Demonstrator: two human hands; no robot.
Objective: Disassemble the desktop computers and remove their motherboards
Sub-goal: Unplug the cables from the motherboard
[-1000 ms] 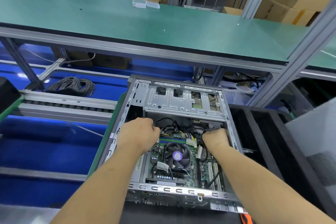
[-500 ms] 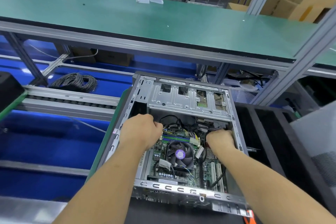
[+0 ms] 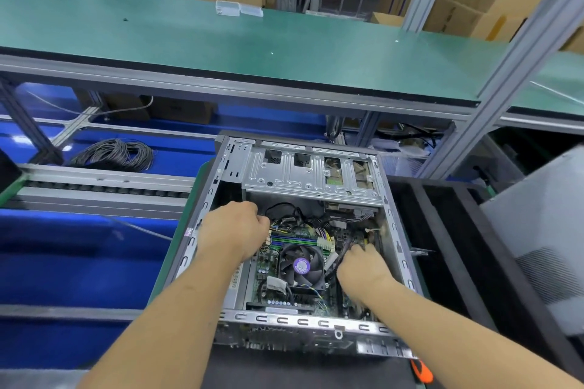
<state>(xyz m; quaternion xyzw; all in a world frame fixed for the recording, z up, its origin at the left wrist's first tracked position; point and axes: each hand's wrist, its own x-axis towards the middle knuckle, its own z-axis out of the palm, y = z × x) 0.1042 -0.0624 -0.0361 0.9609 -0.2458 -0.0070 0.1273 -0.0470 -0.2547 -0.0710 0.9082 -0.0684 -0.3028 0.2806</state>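
Note:
An open desktop computer case [image 3: 316, 324] lies on its side in front of me. Its green motherboard [image 3: 268, 265] sits inside, with a black CPU fan [image 3: 301, 265] bearing a purple sticker in the middle. Black and yellow cables [image 3: 297, 219] run along the board's far edge. My left hand [image 3: 235, 232] is curled at the board's upper left, its fingers gripping something among the cables that I cannot make out. My right hand [image 3: 360, 265] reaches down at the board's right side, its fingers gripping a black cable [image 3: 339, 257].
A silver drive cage [image 3: 313, 174] spans the far end of the case. A green workbench shelf [image 3: 221, 47] runs across above. A coil of grey wire [image 3: 113, 155] lies at the left on blue. A black tray [image 3: 448, 230] stands to the right, an orange tool handle [image 3: 422, 371] at the bottom.
My right hand has drawn back toward me along the board's right side, away from the far cables. My left hand has stayed at the upper left corner. My view has shifted slightly.

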